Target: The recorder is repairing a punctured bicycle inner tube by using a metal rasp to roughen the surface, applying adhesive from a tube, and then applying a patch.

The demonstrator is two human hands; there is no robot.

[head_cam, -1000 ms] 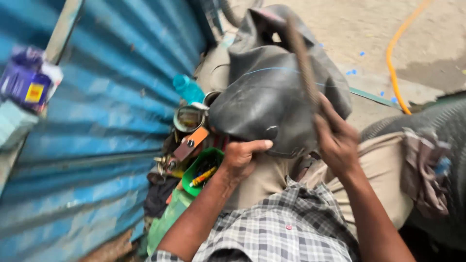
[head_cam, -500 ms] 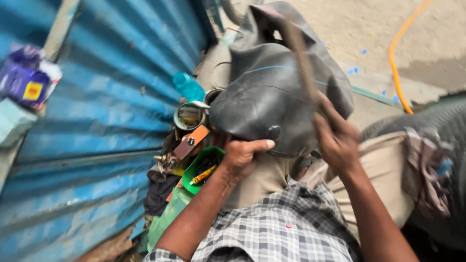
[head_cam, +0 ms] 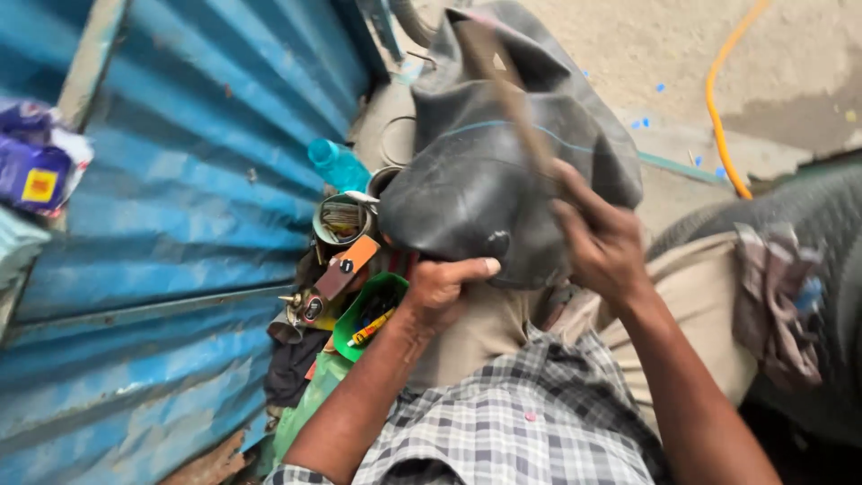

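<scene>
My left hand point(head_cam: 444, 289) clamped under near edge of black inner tube point(head_cam: 485, 193) draped over my knee; right hand point(head_cam: 602, 238) fisted on wooden stick point(head_cam: 512, 99); stick's long axis runs away across tube top; green tub point(head_cam: 373, 310) left.

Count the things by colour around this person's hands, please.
Black: 1, the rubber inner tube
Blue: 1, the plastic bottle
Green: 1, the plastic tub
Orange: 1, the hose
Brown: 1, the blurred stick in the right hand
Total: 5
</scene>
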